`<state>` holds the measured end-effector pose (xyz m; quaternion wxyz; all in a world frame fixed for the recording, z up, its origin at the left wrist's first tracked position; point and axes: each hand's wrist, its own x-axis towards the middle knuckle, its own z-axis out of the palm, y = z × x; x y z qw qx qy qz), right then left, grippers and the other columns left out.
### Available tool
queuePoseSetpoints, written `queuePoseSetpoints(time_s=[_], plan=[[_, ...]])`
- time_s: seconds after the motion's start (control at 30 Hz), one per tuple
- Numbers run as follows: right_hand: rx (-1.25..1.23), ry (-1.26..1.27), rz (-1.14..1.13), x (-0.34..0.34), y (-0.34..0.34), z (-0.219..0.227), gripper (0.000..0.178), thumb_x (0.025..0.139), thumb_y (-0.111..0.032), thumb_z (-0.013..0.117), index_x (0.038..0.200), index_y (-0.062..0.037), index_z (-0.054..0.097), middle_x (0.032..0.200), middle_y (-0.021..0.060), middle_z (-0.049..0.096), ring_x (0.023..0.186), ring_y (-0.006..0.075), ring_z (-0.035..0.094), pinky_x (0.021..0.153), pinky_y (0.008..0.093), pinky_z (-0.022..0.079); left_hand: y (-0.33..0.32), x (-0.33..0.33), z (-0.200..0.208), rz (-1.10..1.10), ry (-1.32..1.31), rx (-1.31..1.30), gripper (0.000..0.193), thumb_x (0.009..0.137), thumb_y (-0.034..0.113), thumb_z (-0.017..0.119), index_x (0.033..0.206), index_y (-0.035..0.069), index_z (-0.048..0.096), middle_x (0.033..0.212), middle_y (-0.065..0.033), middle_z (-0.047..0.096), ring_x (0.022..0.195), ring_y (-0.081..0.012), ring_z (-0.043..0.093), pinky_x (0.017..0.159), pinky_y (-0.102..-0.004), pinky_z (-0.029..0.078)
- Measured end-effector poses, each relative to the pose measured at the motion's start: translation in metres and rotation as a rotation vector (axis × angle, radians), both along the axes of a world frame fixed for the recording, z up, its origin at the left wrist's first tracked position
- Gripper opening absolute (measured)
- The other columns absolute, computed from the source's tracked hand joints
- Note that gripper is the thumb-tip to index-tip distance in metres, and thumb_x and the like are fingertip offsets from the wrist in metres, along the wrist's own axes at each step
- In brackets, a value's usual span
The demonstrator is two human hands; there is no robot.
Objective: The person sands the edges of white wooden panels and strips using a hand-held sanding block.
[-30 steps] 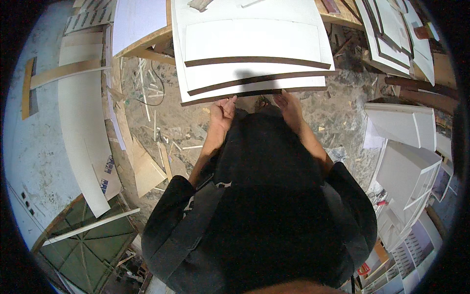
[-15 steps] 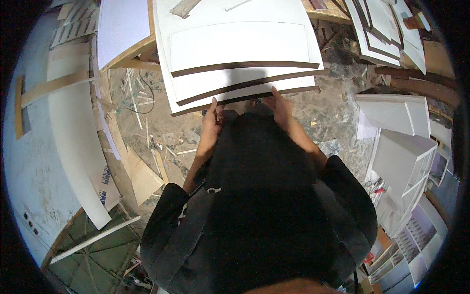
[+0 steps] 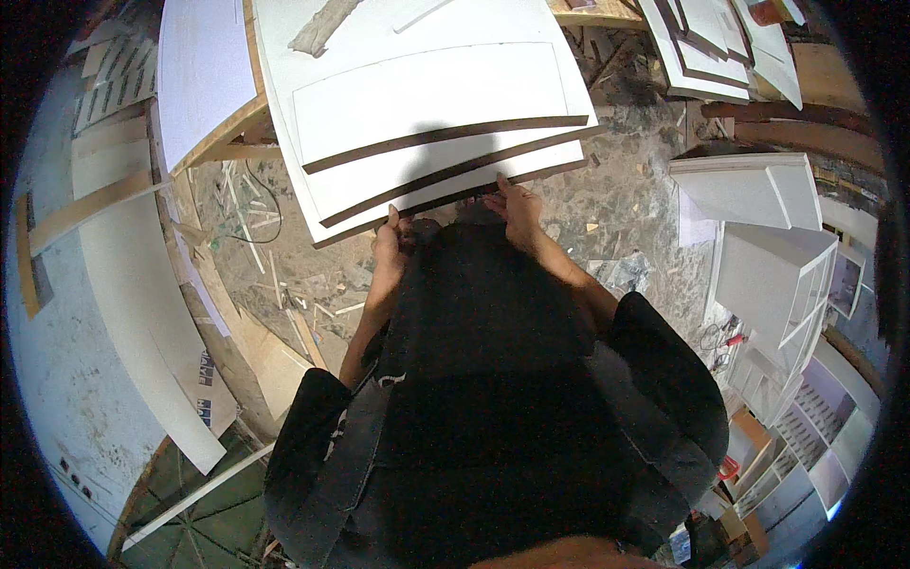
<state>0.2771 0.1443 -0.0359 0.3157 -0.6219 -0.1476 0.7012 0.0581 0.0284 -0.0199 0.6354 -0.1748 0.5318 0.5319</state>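
My left hand point(image 3: 387, 248) and my right hand point(image 3: 518, 211) are closed on the near edge of a white panel point(image 3: 559, 156) with a dark brown edge. Both thumbs lie on its upper face, while the other fingers are partly hidden below the edge. Just beyond it lies a second white panel point(image 3: 341, 192), also dark-edged. Farther back is a third white panel point(image 3: 427, 90), its face marked with a thin outline. The panels overlap in a stack, their near edges stepped and slightly askew.
A brownish scrap strip point(image 3: 322, 27) and a thin white strip point(image 3: 422, 15) lie at the far end of the stack. Offcuts point(image 3: 248, 213) and a cable litter the floor at left. White boxes point(image 3: 768, 275) stand at right, below dark-edged panels point(image 3: 706, 52).
The view has shifted and turned slightly, so the stack sits farther left and more tilted. Both hands keep their hold on the near panel.
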Motion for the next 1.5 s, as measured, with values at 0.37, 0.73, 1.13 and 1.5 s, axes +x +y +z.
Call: queuePoseSetpoints(time_s=[0.37, 0.73, 1.13, 1.5], plan=[[0.004, 0.141, -0.204, 0.037, 0.025, 0.024, 0.023, 0.087, -0.02, 0.062, 0.088, 0.0014, 0.056, 0.074, 0.009, 0.059, 0.062, 0.0195, 0.057, 0.065, 0.0291, 0.053, 0.001, 0.012, 0.011, 0.15, -0.016, 0.045, 0.029, 0.091, 0.036, 0.058, 0.09, 0.007, 0.057, 0.068, 0.002, 0.05, 0.052, -0.009, 0.041, 0.045, -0.0227, 0.031], [-0.072, -0.11, -0.399, 0.011, 0.03, 0.021, 0.021, 0.078, -0.009, 0.07, 0.085, -0.0034, 0.052, 0.082, 0.0079, 0.055, 0.076, 0.0208, 0.056, 0.065, 0.0375, 0.055, 0.006, 0.019, 0.014, 0.157, 0.21, -0.122, 0.038, 0.084, 0.037, 0.066, 0.078, 0.001, 0.059, 0.065, -0.003, 0.053, 0.05, -0.0116, 0.042, 0.045, -0.0247, 0.032], [0.031, -0.039, -0.299, 0.026, 0.021, 0.005, 0.017, 0.081, -0.016, 0.068, 0.083, -0.0048, 0.056, 0.085, 0.0068, 0.058, 0.077, 0.0195, 0.058, 0.068, 0.0345, 0.054, -0.001, 0.004, -0.008, 0.136, -0.14, 0.048, 0.041, 0.092, 0.039, 0.055, 0.076, 0.001, 0.061, 0.059, 0.002, 0.049, 0.045, -0.0061, 0.037, 0.041, -0.02, 0.032], [0.062, 0.137, -0.224, 0.041, 0.022, 0.02, 0.032, 0.086, -0.022, 0.063, 0.103, 0.0033, 0.054, 0.096, 0.012, 0.06, 0.09, 0.0258, 0.06, 0.082, 0.0363, 0.051, -0.002, -0.001, 0.001, 0.208, -0.308, 0.049, 0.036, 0.094, 0.033, 0.052, 0.07, 0.006, 0.052, 0.052, 0.0028, 0.046, 0.041, -0.0054, 0.039, 0.036, -0.017, 0.032]])
